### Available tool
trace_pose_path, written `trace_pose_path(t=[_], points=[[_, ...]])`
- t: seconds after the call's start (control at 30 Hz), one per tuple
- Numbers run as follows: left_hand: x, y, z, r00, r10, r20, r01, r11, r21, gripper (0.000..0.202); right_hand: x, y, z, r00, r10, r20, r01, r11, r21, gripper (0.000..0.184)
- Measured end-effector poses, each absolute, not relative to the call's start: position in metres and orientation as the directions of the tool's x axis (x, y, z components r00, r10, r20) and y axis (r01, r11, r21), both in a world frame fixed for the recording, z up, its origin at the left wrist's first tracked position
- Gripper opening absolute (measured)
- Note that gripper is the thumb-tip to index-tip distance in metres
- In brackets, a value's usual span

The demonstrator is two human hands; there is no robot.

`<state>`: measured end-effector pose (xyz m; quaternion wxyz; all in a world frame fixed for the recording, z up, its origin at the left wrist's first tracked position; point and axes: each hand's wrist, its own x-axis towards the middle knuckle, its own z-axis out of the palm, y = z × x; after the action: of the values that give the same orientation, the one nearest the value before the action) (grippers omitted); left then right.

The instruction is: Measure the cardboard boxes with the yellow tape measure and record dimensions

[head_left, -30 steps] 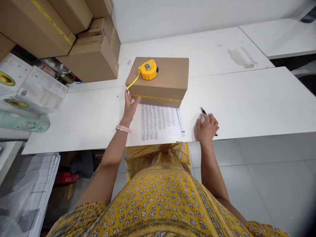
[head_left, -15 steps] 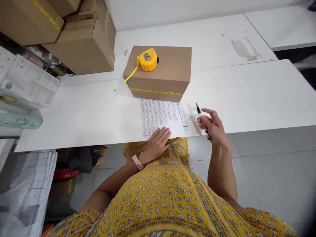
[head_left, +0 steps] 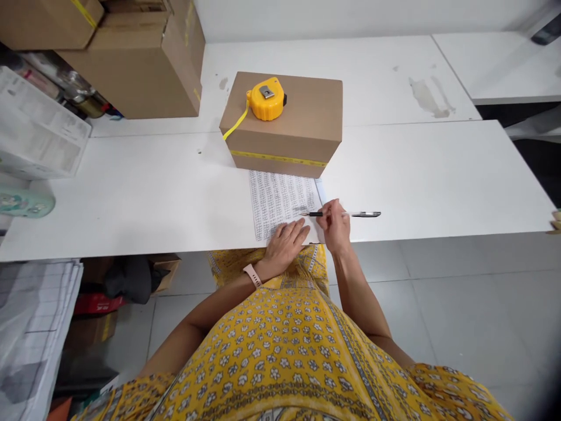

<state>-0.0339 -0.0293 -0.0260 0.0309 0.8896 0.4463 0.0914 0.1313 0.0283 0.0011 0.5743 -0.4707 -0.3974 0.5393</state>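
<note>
The right hand (head_left: 336, 227) pinches a pen (head_left: 346, 214) between thumb and fingers, its tip resting on the printed sheet (head_left: 280, 202) at the desk's (head_left: 438, 175) near edge. The left hand (head_left: 284, 245) lies flat on the sheet's near end, fingers close together. Just beyond the sheet stands a cardboard box (head_left: 298, 128) with a yellow tape measure (head_left: 266, 98) on top. More cartons (head_left: 144, 58) crowd the far left corner.

A single head-worn camera looks steeply down and forward from above the person's torso, close over the near edge of the white bench (head_left: 131, 193); the floor fills the lower right of the frame.
</note>
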Motion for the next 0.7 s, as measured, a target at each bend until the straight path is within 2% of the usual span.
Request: trace_pose_path(t=[0.1,0.2,0.27,0.33,0.4,0.57,0.7], points=[[-0.033,-0.03,-0.027,0.579,0.801,0.154,0.802,-0.593,0.069,0.048,0.128,0.037,-0.011,0.048,0.997,-0.065,-0.142,-0.058,-0.988,0.059],[-0.032,-0.031,-0.028,0.581,0.793,0.182,0.805,-0.593,0.016,0.048,0.13,0.039,-0.02,-0.026,0.999,-0.036,-0.006,-0.037,-0.999,0.048],[-0.032,-0.032,-0.029,0.58,0.792,0.189,0.807,-0.59,-0.004,0.048,0.131,0.039,-0.022,-0.003,1.0,0.012,0.077,0.012,-0.997,0.04],[-0.033,-0.032,-0.029,0.577,0.796,0.185,0.811,-0.585,-0.014,0.049,0.131,0.039,-0.023,0.033,0.998,0.062,0.129,0.057,-0.99,0.039],[-0.033,-0.033,-0.028,0.576,0.797,0.183,0.812,-0.583,-0.019,0.049,0.131,0.038,-0.022,0.028,0.996,0.08,0.14,0.076,-0.987,0.037],[-0.033,-0.033,-0.027,0.572,0.8,0.179,0.815,-0.58,-0.011,0.05,0.133,0.041,-0.02,-0.059,0.998,0.029,0.136,0.036,-0.99,0.031],[-0.033,-0.033,-0.029,0.572,0.799,0.184,0.815,-0.579,-0.015,0.049,0.133,0.044,-0.02,0.061,0.996,0.065,0.207,0.051,-0.977,0.038]])
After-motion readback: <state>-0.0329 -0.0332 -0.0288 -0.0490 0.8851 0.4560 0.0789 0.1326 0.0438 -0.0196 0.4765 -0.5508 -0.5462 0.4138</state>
